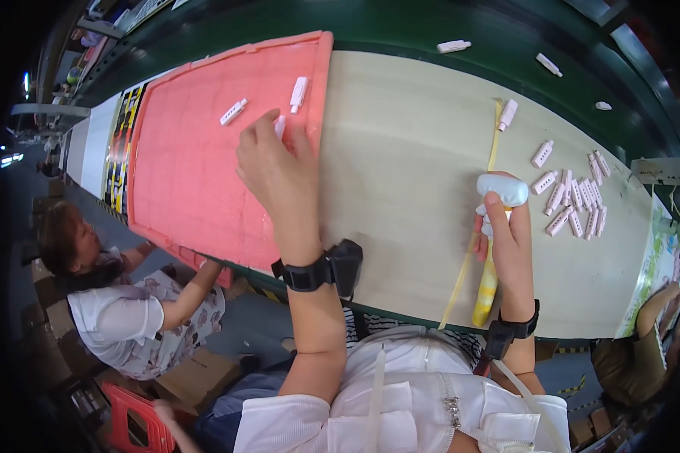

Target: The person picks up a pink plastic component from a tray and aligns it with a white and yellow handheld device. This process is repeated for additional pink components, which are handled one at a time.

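Note:
My left hand (pixel 276 162) reaches over the pink gridded tray (pixel 196 174) and pinches a small white plastic part (pixel 280 124) at its fingertips. Two more white parts (pixel 233 112) (pixel 298 93) lie on the tray just beyond it. My right hand (pixel 502 230) rests on the beige table (pixel 400 174) and holds several small white parts (pixel 483 219); its index finger wears a white fingertip cover (pixel 502 189). A yellow strip (pixel 485 249) runs under that hand. A pile of white parts (pixel 574 198) lies to its right.
A person in white crouches at the lower left beside cardboard boxes and a red crate (pixel 140 423). Another person's hand (pixel 657 302) shows at the right edge. Loose white parts (pixel 453 46) lie on the green belt (pixel 400 30) at the back.

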{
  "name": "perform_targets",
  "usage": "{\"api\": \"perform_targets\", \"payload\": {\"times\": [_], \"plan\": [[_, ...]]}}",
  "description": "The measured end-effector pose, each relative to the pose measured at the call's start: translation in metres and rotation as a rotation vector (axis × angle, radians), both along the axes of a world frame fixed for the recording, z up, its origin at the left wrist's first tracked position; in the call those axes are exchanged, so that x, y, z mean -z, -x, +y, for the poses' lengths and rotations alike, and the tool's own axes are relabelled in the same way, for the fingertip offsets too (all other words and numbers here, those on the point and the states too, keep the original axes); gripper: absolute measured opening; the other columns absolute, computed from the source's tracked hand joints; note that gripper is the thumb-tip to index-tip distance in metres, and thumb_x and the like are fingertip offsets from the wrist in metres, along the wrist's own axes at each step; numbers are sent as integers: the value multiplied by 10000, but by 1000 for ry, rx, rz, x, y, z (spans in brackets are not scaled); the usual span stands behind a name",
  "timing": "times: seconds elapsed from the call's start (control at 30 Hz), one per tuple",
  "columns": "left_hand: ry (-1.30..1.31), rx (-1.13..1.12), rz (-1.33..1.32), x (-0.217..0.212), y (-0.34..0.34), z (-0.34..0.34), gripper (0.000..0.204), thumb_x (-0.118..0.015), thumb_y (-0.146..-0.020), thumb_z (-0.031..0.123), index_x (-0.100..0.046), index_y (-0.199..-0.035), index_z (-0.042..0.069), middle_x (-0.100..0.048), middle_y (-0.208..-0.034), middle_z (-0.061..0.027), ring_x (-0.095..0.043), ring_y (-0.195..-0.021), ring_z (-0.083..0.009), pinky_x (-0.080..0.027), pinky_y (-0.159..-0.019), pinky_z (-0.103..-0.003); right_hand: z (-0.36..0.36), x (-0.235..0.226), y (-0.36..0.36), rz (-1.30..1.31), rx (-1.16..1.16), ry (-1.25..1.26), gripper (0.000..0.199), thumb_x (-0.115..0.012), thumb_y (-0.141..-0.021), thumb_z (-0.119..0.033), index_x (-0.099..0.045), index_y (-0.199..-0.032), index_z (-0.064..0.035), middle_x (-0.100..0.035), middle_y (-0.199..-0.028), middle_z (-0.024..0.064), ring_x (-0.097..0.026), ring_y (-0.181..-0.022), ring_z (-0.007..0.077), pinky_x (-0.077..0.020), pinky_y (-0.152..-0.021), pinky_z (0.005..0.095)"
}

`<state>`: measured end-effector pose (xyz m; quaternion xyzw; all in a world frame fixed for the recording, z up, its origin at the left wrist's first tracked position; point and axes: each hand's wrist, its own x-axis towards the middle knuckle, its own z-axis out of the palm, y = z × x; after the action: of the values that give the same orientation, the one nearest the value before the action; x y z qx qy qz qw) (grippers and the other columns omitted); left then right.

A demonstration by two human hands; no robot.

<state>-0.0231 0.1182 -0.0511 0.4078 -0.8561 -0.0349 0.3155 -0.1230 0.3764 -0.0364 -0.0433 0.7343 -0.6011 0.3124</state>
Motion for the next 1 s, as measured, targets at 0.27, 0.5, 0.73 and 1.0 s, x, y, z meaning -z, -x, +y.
{"api": "perform_targets", "payload": {"times": [0.27,0.5,0.73,1.0], "plan": [[-155,663,121,16,165,9,189,-703,-855,106,-755,-1024,39,-695,-1049,-158,-668,-983,-373,-539,-837,-468,4,8,3,-17,10,44,347,-521,-1078,-323,-511,-1341,-96,-592,-785,38,-562,-588,82,-438,-482,225],[-261,683,-142,36,212,-31,295,-720,-824,115,-750,-1105,28,-743,-974,-187,-716,-851,-351,-579,-804,-402,1,-1,4,-2,-17,4,333,-530,-1074,-314,-512,-1320,-90,-601,-860,41,-596,-685,80,-456,-500,226],[-626,797,254,8,93,65,248,-731,-764,54,-681,-994,-26,-700,-807,-181,-691,-693,-292,-559,-657,-402,9,-7,7,91,-34,23,304,-519,-1068,-255,-503,-1310,-72,-608,-833,36,-582,-629,81,-435,-494,230],[-485,764,223,48,26,117,262,-798,-690,28,-694,-928,59,-657,-995,-47,-616,-926,-260,-453,-799,-390,7,2,-3,294,-264,-197,306,-523,-1054,-189,-473,-1318,-43,-627,-807,48,-572,-612,102,-424,-507,259]]}}
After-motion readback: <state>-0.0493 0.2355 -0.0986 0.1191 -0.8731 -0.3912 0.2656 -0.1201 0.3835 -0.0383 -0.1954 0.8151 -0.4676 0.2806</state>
